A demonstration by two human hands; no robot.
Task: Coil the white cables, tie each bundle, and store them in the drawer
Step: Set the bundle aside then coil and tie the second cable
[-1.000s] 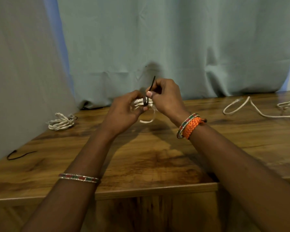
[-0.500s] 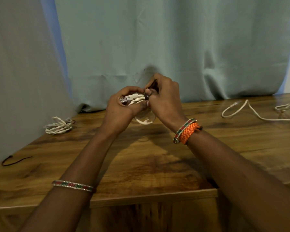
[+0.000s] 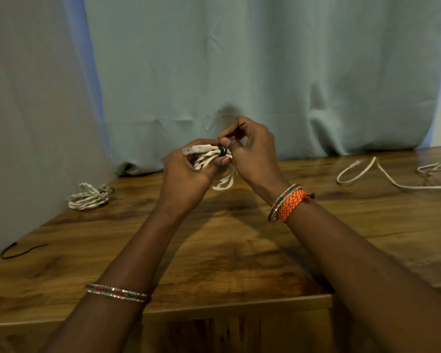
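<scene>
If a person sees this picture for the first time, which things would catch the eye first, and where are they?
First, the two hands at the centre, above the wooden table: the left hand grips a coiled white cable, and the right hand pinches a black tie wrapped around it. Next, a tied bundle lies at the far left, and a loose white cable sprawls at the far right.
</scene>
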